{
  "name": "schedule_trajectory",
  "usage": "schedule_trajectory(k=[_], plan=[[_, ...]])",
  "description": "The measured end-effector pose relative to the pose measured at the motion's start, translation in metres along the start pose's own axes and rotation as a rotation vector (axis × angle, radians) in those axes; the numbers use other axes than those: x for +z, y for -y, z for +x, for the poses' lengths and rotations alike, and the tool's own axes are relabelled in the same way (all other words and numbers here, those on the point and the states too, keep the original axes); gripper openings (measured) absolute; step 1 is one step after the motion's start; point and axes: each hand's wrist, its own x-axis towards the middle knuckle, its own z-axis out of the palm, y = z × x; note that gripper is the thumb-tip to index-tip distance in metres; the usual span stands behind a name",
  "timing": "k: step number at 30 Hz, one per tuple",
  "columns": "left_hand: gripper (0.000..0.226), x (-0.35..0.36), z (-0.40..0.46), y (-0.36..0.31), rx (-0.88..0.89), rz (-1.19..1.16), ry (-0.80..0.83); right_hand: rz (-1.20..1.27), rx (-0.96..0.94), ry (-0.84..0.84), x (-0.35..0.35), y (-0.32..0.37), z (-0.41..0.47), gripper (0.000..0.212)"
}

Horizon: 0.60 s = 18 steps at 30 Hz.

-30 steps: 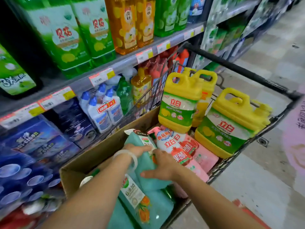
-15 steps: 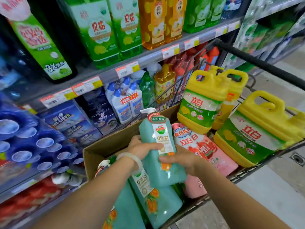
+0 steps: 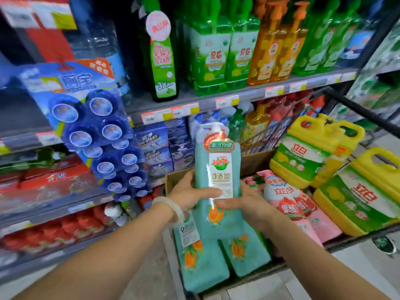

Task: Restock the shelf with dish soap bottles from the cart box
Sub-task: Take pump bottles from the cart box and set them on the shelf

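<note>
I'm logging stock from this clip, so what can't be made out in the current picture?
- Price tags, head view: print blurred by motion.
- Teal bottles in the box: count hidden by the held bottle and both hands, left hand, right hand.
- Cardboard box: mostly covered by bottles.
</note>
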Motion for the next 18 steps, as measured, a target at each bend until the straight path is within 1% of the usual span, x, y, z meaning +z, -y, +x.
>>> schedule_trajectory(k=[2,3,4,6,7,8,10,12,15,18], plan=[[0.087,-0.032,-0.029,-0.01,0.081,0.01,-0.001,-0.034,-0.041,0.076,0.039,0.013,0.002,0.054],[0.085,-0.05,-0.046,-0.014,0.113,0.014,-0.014,-0.053,-0.058,0.101,0.061,0.018,0.003,0.052],[0.08,-0.069,-0.063,-0.016,0.147,0.012,-0.03,-0.076,-0.071,0.115,0.084,0.02,0.005,0.054],[0.064,-0.11,-0.101,-0.017,0.205,-0.002,-0.071,-0.135,-0.091,0.111,0.134,0.023,0.009,0.067],[0.062,-0.131,-0.121,-0.016,0.223,-0.008,-0.096,-0.16,-0.095,0.103,0.16,0.023,0.011,0.075],[0.066,-0.154,-0.142,-0.014,0.239,-0.012,-0.127,-0.179,-0.105,0.106,0.188,0.022,0.012,0.078],[0.066,-0.196,-0.183,-0.007,0.272,-0.032,-0.187,-0.222,-0.136,0.144,0.242,0.018,0.014,0.075],[0.063,-0.237,-0.226,0.003,0.287,-0.051,-0.276,-0.265,-0.16,0.185,0.298,0.013,0.015,0.075],[0.067,-0.291,-0.291,0.019,0.3,-0.079,-0.45,-0.276,-0.191,0.293,0.38,0.001,0.017,0.075],[0.072,-0.339,-0.355,0.037,0.303,-0.104,-0.605,-0.337,-0.203,0.415,0.46,-0.01,0.015,0.078]])
